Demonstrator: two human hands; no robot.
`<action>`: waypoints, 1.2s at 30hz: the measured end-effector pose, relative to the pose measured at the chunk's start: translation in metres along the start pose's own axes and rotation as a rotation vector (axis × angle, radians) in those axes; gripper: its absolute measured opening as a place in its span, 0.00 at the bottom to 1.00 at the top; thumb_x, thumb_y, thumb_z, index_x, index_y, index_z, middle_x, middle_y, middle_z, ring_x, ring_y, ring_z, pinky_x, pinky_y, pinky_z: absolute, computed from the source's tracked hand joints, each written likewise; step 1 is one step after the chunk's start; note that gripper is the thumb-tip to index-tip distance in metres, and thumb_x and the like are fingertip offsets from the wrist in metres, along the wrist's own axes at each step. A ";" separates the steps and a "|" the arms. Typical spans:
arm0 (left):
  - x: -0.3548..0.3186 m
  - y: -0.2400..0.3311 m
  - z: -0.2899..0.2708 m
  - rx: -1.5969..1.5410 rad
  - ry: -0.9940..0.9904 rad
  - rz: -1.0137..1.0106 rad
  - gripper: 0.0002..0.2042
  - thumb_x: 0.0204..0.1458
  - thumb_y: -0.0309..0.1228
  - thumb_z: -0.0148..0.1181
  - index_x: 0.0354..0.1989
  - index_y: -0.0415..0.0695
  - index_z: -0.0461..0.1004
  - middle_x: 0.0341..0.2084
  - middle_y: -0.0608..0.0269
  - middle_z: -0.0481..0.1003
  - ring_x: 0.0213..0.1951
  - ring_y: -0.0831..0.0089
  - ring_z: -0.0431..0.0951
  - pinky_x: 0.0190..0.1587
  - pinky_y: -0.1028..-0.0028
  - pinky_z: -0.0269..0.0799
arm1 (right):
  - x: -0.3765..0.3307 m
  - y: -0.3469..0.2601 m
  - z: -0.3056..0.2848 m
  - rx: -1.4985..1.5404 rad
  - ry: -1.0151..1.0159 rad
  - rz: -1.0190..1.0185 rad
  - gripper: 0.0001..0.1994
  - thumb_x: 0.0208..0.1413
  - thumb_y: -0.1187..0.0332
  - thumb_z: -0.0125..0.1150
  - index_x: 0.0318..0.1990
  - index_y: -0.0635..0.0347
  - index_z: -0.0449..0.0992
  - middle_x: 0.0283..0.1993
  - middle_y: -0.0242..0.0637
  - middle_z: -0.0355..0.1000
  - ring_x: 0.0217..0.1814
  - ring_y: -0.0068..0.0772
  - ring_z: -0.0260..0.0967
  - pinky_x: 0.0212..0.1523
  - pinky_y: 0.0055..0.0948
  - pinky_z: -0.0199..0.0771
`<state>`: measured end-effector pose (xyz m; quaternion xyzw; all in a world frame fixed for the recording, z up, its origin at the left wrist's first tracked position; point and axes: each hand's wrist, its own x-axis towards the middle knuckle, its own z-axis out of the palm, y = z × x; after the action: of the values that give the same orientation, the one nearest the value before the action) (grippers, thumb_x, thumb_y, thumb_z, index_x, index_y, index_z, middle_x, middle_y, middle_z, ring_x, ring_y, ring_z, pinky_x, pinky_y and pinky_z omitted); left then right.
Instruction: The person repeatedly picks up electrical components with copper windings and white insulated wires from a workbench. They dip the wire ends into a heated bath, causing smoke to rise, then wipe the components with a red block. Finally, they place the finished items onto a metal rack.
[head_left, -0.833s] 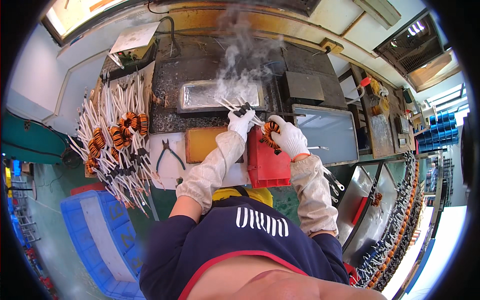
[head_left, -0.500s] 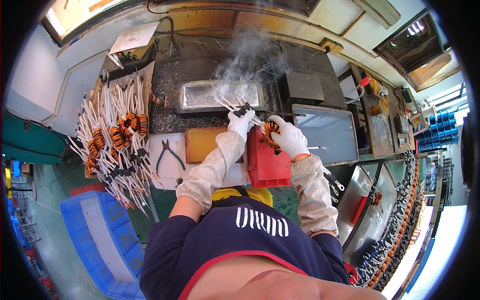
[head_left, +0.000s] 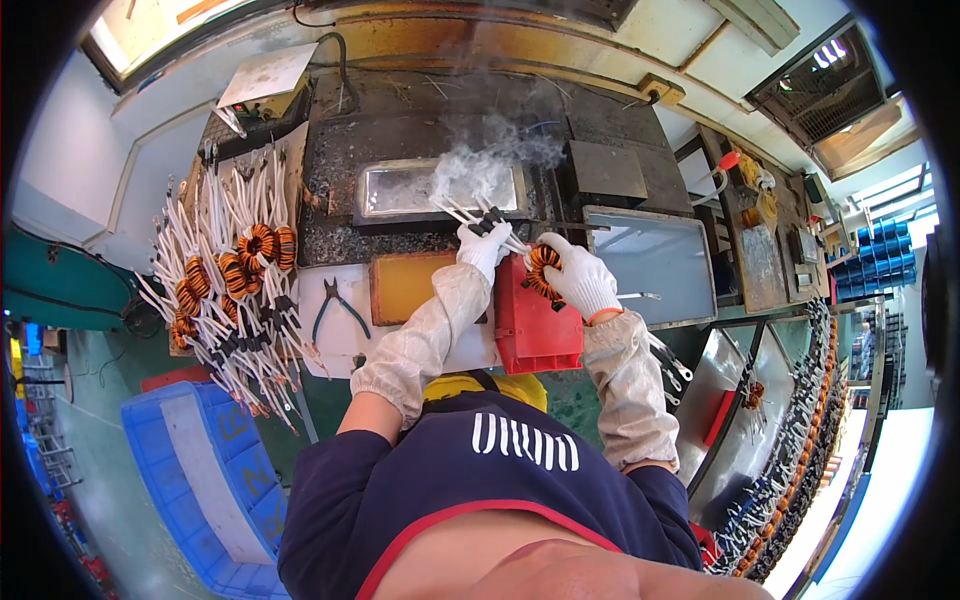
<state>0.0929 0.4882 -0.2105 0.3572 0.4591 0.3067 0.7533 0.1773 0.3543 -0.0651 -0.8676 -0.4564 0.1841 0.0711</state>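
Note:
My white-gloved left hand is closed around a bundle of white wire leads with black sleeves. The tips of the leads reach over the near right edge of a shiny molten solder pot, where smoke rises. In my right hand, also gloved, is a toroidal coil wound with orange copper wire, pinched by its ring; the leads run from it toward my left hand. A red plastic bin stands below the coil. Whether the tips touch the solder is hard to see through the smoke.
Many similar coils with white leads are heaped at the left. Pliers lie beside an amber block in a tray. A grey tray sits right of my hands, a blue crate low left, and coil rows low right.
The smoke has shifted and thickened near the wire tips. Both hands keep nearly the same place, still holding the coil and its leads.

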 end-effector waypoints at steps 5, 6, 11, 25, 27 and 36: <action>-0.017 -0.001 0.005 0.090 -0.001 -0.005 0.28 0.47 0.37 0.72 0.50 0.44 0.60 0.32 0.65 0.73 0.25 0.77 0.76 0.22 0.77 0.71 | -0.020 0.006 0.002 0.000 0.028 0.034 0.24 0.53 0.60 0.59 0.60 0.38 0.68 0.43 0.55 0.76 0.46 0.62 0.75 0.46 0.52 0.76; -0.020 -0.001 0.005 0.104 -0.010 -0.005 0.29 0.47 0.37 0.72 0.51 0.44 0.59 0.33 0.64 0.73 0.27 0.76 0.76 0.23 0.76 0.73 | -0.024 0.007 0.002 0.001 0.025 0.047 0.24 0.53 0.60 0.59 0.60 0.37 0.68 0.43 0.54 0.76 0.46 0.62 0.75 0.46 0.52 0.76; -0.030 -0.003 0.007 0.183 -0.030 -0.021 0.32 0.47 0.37 0.72 0.55 0.46 0.58 0.37 0.62 0.73 0.34 0.72 0.79 0.30 0.71 0.77 | -0.042 0.014 0.011 0.030 0.087 0.038 0.24 0.54 0.59 0.60 0.60 0.33 0.67 0.43 0.53 0.74 0.42 0.62 0.76 0.43 0.52 0.77; -0.073 0.008 0.006 0.259 -0.202 0.220 0.32 0.49 0.32 0.71 0.59 0.46 0.58 0.42 0.60 0.77 0.39 0.71 0.80 0.38 0.70 0.83 | -0.100 0.016 0.059 0.320 0.373 0.123 0.25 0.55 0.69 0.63 0.61 0.39 0.68 0.49 0.47 0.71 0.49 0.55 0.74 0.48 0.44 0.76; -0.082 0.019 0.006 0.259 -0.247 0.223 0.31 0.50 0.32 0.70 0.59 0.45 0.58 0.43 0.60 0.76 0.41 0.71 0.80 0.39 0.70 0.83 | -0.105 0.013 0.069 0.410 0.470 0.134 0.25 0.54 0.71 0.63 0.61 0.42 0.69 0.50 0.47 0.70 0.51 0.52 0.74 0.50 0.41 0.75; -0.123 0.023 -0.016 0.203 -0.502 0.136 0.33 0.57 0.38 0.64 0.67 0.43 0.55 0.50 0.56 0.72 0.45 0.69 0.77 0.48 0.69 0.79 | -0.113 0.008 0.123 0.549 1.074 0.041 0.27 0.52 0.77 0.66 0.60 0.56 0.69 0.50 0.49 0.68 0.49 0.46 0.73 0.49 0.36 0.74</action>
<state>0.0272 0.4084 -0.1384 0.5258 0.2614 0.2110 0.7815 0.0777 0.2515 -0.1522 -0.7979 -0.2754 -0.1675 0.5093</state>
